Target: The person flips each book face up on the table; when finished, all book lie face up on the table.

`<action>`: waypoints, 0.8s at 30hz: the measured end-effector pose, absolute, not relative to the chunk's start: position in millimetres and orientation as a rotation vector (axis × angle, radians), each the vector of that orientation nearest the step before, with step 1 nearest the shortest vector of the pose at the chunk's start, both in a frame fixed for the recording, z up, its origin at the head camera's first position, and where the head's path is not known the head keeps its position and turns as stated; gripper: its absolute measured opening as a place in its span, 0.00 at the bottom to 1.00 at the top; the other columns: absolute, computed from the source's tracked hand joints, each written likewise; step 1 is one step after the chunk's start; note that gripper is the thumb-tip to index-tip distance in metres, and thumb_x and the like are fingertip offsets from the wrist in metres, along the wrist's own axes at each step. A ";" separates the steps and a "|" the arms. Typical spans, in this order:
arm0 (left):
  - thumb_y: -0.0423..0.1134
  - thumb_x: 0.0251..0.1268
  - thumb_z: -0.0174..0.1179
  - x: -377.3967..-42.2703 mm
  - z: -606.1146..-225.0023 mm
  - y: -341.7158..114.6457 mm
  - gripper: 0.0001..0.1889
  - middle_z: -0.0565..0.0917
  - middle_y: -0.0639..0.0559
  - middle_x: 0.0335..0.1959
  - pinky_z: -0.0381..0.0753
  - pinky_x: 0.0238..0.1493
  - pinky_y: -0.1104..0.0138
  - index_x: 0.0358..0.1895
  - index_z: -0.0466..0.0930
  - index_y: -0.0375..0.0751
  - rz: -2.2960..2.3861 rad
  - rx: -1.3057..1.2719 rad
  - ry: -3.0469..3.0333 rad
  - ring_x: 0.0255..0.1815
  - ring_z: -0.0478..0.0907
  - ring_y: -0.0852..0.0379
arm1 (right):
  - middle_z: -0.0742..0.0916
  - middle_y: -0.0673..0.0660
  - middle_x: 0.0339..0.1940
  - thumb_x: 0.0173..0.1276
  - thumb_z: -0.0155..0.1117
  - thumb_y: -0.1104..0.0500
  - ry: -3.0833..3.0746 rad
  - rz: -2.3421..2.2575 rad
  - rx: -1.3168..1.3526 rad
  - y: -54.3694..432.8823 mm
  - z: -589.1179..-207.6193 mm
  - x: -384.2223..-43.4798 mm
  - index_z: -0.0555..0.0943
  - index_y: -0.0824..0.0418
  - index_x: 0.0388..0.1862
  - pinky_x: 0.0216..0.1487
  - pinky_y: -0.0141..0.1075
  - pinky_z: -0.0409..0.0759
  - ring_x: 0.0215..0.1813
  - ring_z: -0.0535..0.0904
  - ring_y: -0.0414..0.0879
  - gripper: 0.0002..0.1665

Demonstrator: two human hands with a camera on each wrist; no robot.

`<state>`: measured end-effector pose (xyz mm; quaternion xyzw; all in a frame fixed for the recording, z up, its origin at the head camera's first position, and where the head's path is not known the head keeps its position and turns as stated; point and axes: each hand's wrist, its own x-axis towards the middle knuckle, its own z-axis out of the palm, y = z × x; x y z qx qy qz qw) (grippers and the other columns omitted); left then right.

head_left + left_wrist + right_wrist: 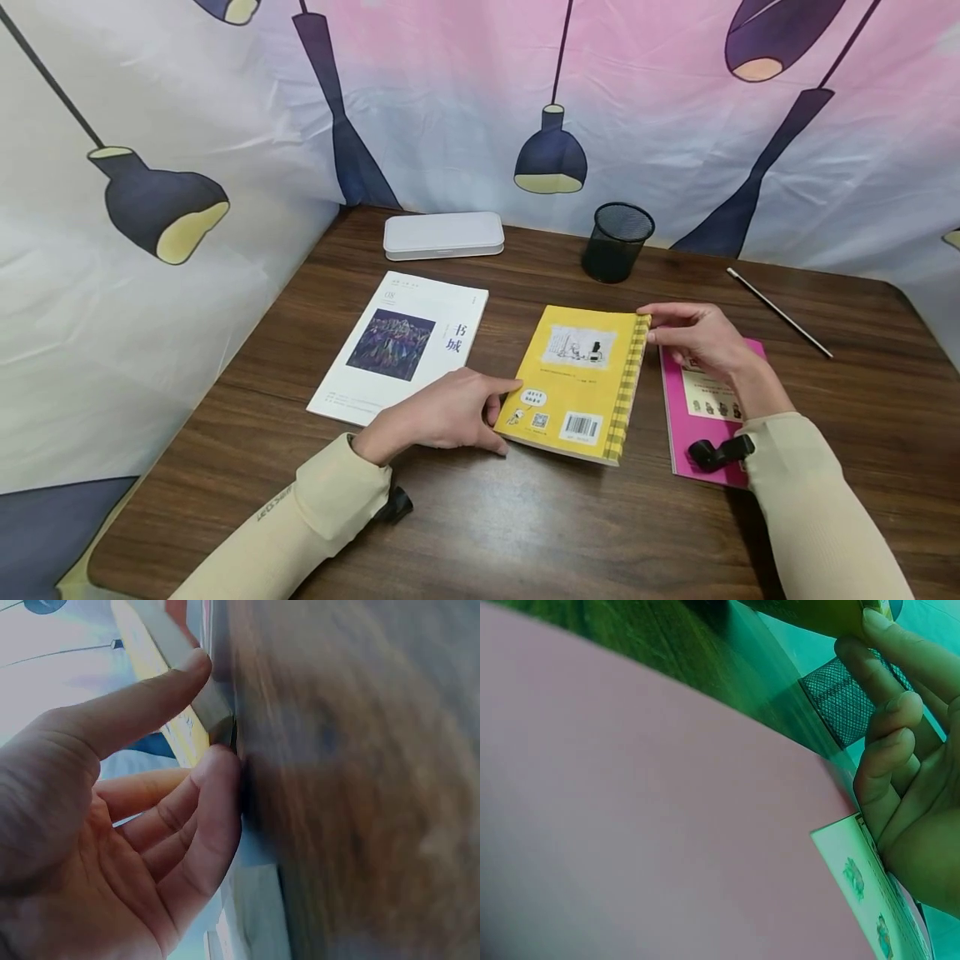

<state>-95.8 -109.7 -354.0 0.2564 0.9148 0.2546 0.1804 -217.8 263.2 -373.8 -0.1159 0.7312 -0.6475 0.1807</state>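
Note:
A yellow book (567,379), with a barcode and a plaid strip down its right side, is between my two hands near the table's middle. My left hand (453,408) holds its lower left corner; in the left wrist view the thumb (142,705) lies along the page edges and a fingertip meets the corner. At the upper right corner, my right hand (701,337) pinches the book between thumb and fingers. Below that hand lies a pink book (705,433), partly covered by the wrist. Left of the yellow book, a white book (401,346) with a dark picture lies flat.
At the back of the wooden table (480,533) are a white case (442,235) and a black mesh pen cup (617,242). A thin silver stick, like a pen (780,312), lies at the right. Printed curtains (450,108) hang behind the table and along its left side.

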 end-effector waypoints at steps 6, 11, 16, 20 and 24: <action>0.49 0.54 0.83 -91.0 -355.7 -103.3 0.46 0.78 0.57 0.28 0.72 0.31 0.69 0.75 0.73 0.36 0.597 0.774 2.689 0.29 0.74 0.61 | 0.93 0.47 0.38 0.72 0.71 0.67 2.099 -1.816 -0.305 261.5 -371.8 -218.9 0.92 0.45 0.51 0.21 0.32 0.73 0.19 0.72 0.43 0.18; 0.51 0.53 0.83 -88.3 -357.2 -100.1 0.43 0.82 0.55 0.33 0.76 0.33 0.65 0.69 0.74 0.38 0.540 0.788 2.759 0.32 0.76 0.59 | 0.94 0.48 0.40 0.73 0.70 0.68 2.071 -1.831 -0.313 259.2 -370.6 -219.6 0.92 0.45 0.50 0.21 0.30 0.74 0.18 0.74 0.42 0.19; 0.52 0.55 0.82 -87.4 -356.6 -98.4 0.40 0.84 0.52 0.38 0.78 0.33 0.63 0.66 0.73 0.39 0.530 0.792 2.775 0.32 0.77 0.57 | 0.94 0.48 0.39 0.73 0.69 0.69 2.074 -1.828 -0.312 259.0 -369.5 -219.4 0.92 0.44 0.50 0.21 0.30 0.74 0.19 0.74 0.41 0.19; 0.53 0.57 0.81 -87.3 -356.3 -97.4 0.38 0.84 0.53 0.37 0.76 0.30 0.64 0.64 0.74 0.40 0.501 0.809 2.788 0.30 0.77 0.57 | 0.94 0.48 0.39 0.73 0.69 0.68 2.082 -1.824 -0.306 259.4 -368.8 -218.7 0.92 0.44 0.50 0.21 0.31 0.73 0.19 0.74 0.42 0.19; 0.52 0.59 0.80 -86.9 -358.0 -98.6 0.35 0.84 0.53 0.37 0.75 0.29 0.65 0.64 0.76 0.39 0.481 0.842 2.809 0.29 0.76 0.59 | 0.93 0.48 0.39 0.73 0.69 0.69 2.071 -1.836 -0.307 258.2 -368.8 -218.3 0.91 0.45 0.50 0.22 0.31 0.75 0.20 0.74 0.43 0.19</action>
